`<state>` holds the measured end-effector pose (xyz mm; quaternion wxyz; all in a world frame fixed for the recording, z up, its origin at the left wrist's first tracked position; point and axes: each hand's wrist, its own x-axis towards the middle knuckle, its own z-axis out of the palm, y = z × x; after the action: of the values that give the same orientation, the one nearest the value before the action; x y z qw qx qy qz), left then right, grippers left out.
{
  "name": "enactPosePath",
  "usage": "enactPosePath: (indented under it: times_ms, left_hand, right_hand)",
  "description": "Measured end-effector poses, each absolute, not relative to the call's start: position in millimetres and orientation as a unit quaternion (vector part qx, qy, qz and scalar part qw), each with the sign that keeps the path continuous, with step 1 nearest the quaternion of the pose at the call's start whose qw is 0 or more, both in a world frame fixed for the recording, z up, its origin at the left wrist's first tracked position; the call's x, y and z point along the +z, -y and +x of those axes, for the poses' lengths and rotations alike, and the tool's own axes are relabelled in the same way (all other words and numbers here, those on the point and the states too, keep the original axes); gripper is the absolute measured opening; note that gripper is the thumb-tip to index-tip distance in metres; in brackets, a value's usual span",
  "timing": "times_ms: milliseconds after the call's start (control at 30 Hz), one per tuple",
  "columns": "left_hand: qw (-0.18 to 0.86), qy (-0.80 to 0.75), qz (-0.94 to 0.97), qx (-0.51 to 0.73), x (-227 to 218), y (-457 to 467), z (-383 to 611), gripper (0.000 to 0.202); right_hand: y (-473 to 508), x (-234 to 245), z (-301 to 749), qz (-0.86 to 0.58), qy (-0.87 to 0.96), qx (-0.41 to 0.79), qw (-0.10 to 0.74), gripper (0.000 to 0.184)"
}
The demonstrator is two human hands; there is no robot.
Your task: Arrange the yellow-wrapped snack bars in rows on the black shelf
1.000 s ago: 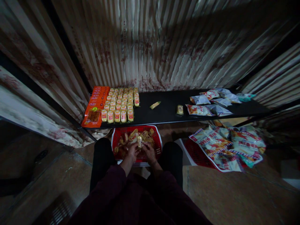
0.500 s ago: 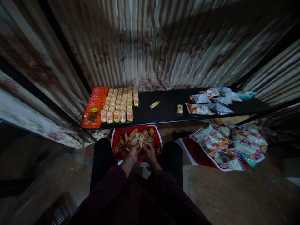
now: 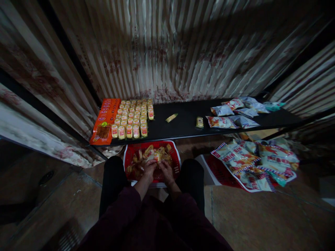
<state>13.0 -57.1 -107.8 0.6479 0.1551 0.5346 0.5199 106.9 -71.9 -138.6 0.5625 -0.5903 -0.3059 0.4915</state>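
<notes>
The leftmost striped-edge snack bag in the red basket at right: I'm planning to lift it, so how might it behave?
The leftmost snack bag has thin-looking, creased film, so it'd probably flex in the grip. That film's shine suggests it may slip. Lying against other bags heaped in the red basket, it might set them sliding.

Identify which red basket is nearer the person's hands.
The left basket, under the left hand and right hand; the other basket, farther right, holds bags with striped edges.
</notes>
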Motion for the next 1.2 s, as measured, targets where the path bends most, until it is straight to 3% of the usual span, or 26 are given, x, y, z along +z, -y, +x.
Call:
enactPosePath:
  times_ms: [467, 667, 967, 1200]
  left_hand:
    - [0.599, -0.572, 0.185, 0.528, -110.4, 51.0, 20.2, 0.028]
    - [0.621, -0.566, 0.201, 0.503, -109.1, 53.1, 22.3, 0.023]
    - [0.572, -0.575, 0.276, 0.516, -98.0, 45.4, 23.9, 0.012]
    - [0.549, -0.588, 0.307, 0.508, -88.7, 36.8, 28.1, 0.009]
  right_hand:
    - [72.0, -144.5, 113.1, -0.616, 0.311, 0.464, 0.555, 0.048]
    - [72.3, -142.2, 113.4, -0.606, 0.330, 0.445, 0.571, 0.048]
    - [70.9, -124.4, 111.6, -0.597, 0.316, 0.478, 0.561, 0.052]
    - [56.3, -109.8, 113.6, -0.601, 0.362, 0.414, 0.580, 0.050]
